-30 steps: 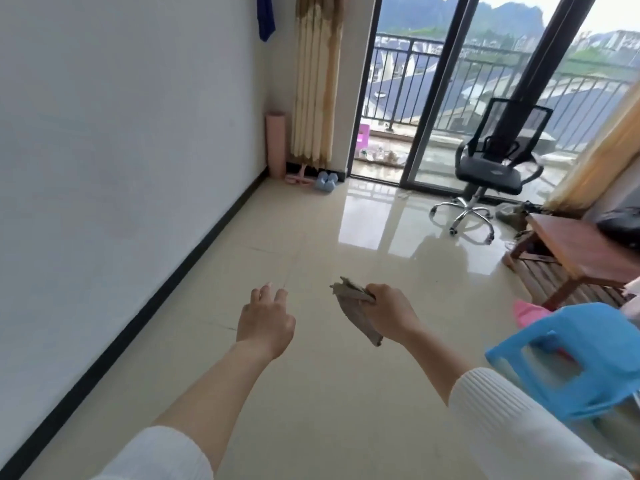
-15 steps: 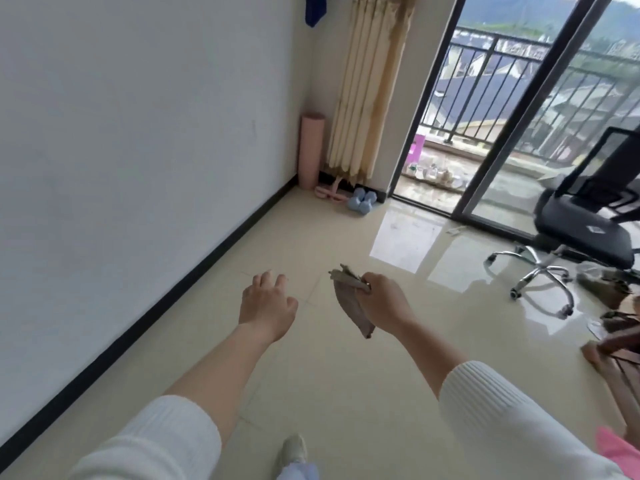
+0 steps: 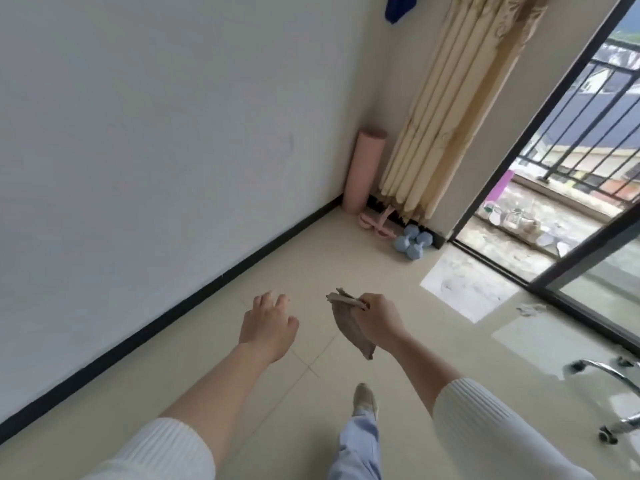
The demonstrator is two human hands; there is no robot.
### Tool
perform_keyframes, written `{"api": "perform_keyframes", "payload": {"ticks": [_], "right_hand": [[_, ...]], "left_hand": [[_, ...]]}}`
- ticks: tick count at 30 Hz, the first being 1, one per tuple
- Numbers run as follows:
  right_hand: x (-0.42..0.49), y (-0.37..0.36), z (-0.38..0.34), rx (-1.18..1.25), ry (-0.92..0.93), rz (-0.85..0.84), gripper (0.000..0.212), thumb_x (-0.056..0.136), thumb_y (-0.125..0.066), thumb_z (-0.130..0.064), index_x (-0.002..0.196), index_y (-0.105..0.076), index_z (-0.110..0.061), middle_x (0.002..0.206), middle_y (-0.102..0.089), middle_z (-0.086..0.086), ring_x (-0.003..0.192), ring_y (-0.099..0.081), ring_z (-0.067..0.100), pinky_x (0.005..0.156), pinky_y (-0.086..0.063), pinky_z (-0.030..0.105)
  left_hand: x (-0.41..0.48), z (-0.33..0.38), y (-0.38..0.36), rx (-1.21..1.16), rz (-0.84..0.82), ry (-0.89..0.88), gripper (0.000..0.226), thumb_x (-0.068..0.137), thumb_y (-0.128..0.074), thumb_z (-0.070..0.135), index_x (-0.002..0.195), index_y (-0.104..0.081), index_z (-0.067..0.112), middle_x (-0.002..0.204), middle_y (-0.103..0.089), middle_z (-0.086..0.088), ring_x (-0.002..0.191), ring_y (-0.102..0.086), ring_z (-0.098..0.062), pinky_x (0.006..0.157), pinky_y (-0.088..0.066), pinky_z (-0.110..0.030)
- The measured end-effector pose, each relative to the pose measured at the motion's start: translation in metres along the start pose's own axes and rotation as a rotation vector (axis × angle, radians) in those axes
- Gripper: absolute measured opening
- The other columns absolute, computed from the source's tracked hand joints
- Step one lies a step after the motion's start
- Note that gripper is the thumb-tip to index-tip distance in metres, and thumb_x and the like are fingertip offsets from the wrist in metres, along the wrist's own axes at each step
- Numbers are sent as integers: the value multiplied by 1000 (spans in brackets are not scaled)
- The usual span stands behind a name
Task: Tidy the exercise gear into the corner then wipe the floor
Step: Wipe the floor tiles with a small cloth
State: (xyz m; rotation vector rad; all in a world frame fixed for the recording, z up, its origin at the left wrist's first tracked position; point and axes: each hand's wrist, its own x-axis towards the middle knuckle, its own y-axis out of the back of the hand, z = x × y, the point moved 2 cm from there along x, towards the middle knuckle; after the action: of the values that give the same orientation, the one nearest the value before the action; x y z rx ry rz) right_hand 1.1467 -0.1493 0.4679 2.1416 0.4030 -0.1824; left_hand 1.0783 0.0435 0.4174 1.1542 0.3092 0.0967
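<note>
Right now we are holding a greyish-brown cloth [image 3: 351,329] in our right hand [image 3: 379,320], fingers curled round its bunched top while the rest is hanging down above the tiled floor [image 3: 346,271]. Our left hand [image 3: 268,323] is hovering beside it, holding nothing, fingers loosely spread. Ahead, the exercise gear is sitting in the corner. A rolled pink mat [image 3: 363,171] is standing upright against the wall, with a pink resistance trainer [image 3: 481,225] at its foot. Two pale blue dumbbells [image 3: 414,241] are lying just beside it, below the gathered beige curtain [image 3: 460,109].
</note>
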Motion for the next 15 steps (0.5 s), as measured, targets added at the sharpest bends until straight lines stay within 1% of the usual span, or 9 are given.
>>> {"api": "perform_keyframes", "payload": {"ticks": [3,5,9,12,15], "right_hand": [[99,10,15,-55,73,-80,17,85,-48,-9,76,-63,-5,68,-57,7,63,-49,22,49,-30,27],[167,16,21,-107,116,-151,18,85,-48,-8,75,-62,-3,67,-56,8,62,-48,23,48,-29,28],[276,17,27,-126,139,-252,17,83,-49,-7,79,-64,1,66,-54,8,59,-46,20,47,-29,27],[337,-6,42,-123,132,-335,18,85,-48,-8,81,-64,-1,66,-53,5,55,-43,15,43,-28,23],[391,-49,71,-119,137,-389,18,87,-46,-7,79,-61,-4,65,-51,4,53,-41,16,41,-28,22]], "left_hand": [[79,16,-19,-49,55,114,47,93,-34,32,137,-41,17,141,-40,-6,127,-34,-22,98,-41,-37],[126,26,-36,-85,74,216,46,94,-33,31,136,-41,15,141,-40,-7,127,-34,-22,98,-41,-37],[198,39,-73,-191,84,406,47,97,-36,33,140,-38,16,150,-32,-9,138,-27,-25,106,-38,-40],[243,37,-108,-253,107,526,47,96,-38,33,141,-37,18,152,-31,-8,141,-23,-23,107,-36,-38],[277,26,-158,-268,89,595,47,96,-40,31,141,-37,18,152,-30,-9,141,-22,-23,105,-37,-37]]}}
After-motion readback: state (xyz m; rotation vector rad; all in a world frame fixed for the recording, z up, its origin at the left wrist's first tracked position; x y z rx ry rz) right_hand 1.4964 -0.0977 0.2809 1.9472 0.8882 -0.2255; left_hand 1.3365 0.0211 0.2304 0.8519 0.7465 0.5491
